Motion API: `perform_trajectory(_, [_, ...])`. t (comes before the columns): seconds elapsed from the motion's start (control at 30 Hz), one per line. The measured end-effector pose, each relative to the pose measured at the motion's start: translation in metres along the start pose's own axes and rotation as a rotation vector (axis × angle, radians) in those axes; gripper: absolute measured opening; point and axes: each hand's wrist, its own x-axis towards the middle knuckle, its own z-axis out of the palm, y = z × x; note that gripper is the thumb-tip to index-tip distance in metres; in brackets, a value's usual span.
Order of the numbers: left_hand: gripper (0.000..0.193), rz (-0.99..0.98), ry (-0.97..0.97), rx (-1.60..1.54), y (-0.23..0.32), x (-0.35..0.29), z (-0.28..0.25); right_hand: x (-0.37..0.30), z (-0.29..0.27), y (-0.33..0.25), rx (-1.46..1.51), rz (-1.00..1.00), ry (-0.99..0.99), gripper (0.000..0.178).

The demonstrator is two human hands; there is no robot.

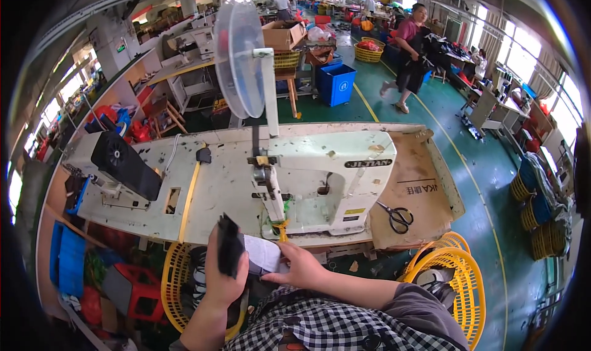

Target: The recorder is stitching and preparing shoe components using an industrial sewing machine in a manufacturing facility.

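My left hand [223, 268] is closed round a soft piece, seemingly a shoe upper [261, 252], with a light grey panel and a black flap [230, 245] standing up over my fingers. Thumb and fingers of my right hand [297, 266] pinch the grey panel's other side. Both hands are in front of a white post-type machine [363, 185], just below its working head [274, 209], where yellow and green material [282, 225] hangs. Above the machine, a clear reel [239, 58] feeds a dark strip down to the head. My grip partly hides the piece.
Black-handled scissors [400, 218] lie on brown cardboard [411, 191] to the right. Yellow baskets with dark pieces stand beside me, one left [175, 283] and others right [469, 283]. A black motor housing [126, 163] sits on the table's left. Someone [409, 55] walks the aisle beyond.
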Motion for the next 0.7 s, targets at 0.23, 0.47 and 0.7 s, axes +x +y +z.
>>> perform_trajectory(0.23, [0.064, -0.378, 0.027, -0.548, -0.015, 0.013, -0.026, 0.017, 0.027, -0.007, -0.211, -0.097, 0.063, 0.080])
perform_trajectory(0.47, [0.064, -0.006, 0.031, 0.309, -0.036, 0.016, -0.029, 0.023, 0.021, -0.022, -0.597, -0.111, 0.171, 0.079])
perform_trajectory(0.7, [0.067, -0.317, -0.138, -0.705, -0.046, 0.020, -0.033, 0.036, 0.022, -0.008, -0.211, 0.086, -0.242, 0.084])
